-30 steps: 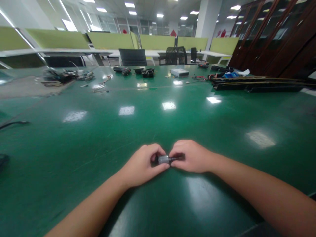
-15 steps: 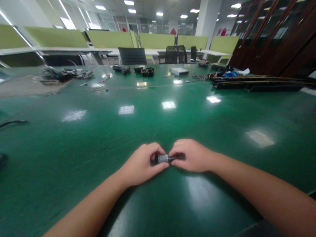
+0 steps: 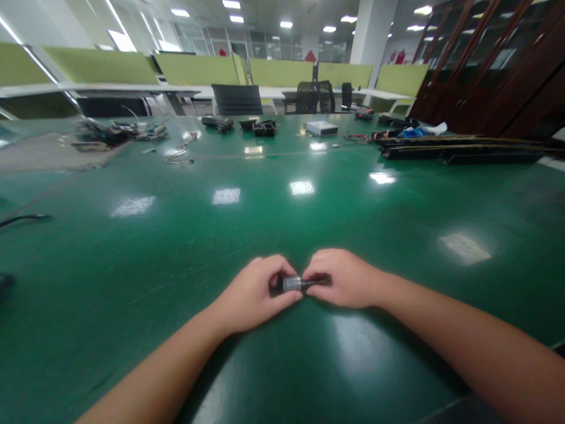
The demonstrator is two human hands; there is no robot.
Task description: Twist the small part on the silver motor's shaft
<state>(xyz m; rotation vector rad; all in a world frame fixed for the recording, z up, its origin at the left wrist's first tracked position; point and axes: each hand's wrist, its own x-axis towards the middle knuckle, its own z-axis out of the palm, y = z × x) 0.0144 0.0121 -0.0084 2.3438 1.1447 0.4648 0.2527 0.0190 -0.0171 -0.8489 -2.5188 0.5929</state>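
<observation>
Near the front of the green table (image 3: pixel 265 229), a small silver-and-black cylinder (image 3: pixel 292 284) lies sideways between my hands. My left hand (image 3: pixel 258 291) grips its wide silver end, thumb below and fingers above. A narrower dark part sticks out of the cylinder to the right, and my right hand (image 3: pixel 342 278) pinches it between thumb and fingers. The two sets of fingertips almost meet. Fingers cover both ends, so I cannot tell exactly what the thing is.
Along the far edge lie a heap of cables and parts (image 3: pixel 119 134), black parts (image 3: pixel 263 128), a silver box (image 3: pixel 322 128) and red-and-black wires (image 3: pixel 357 139). Long black strips (image 3: pixel 463 148) are stacked at the far right. A black cable end (image 3: pixel 26 218) reaches in from the left.
</observation>
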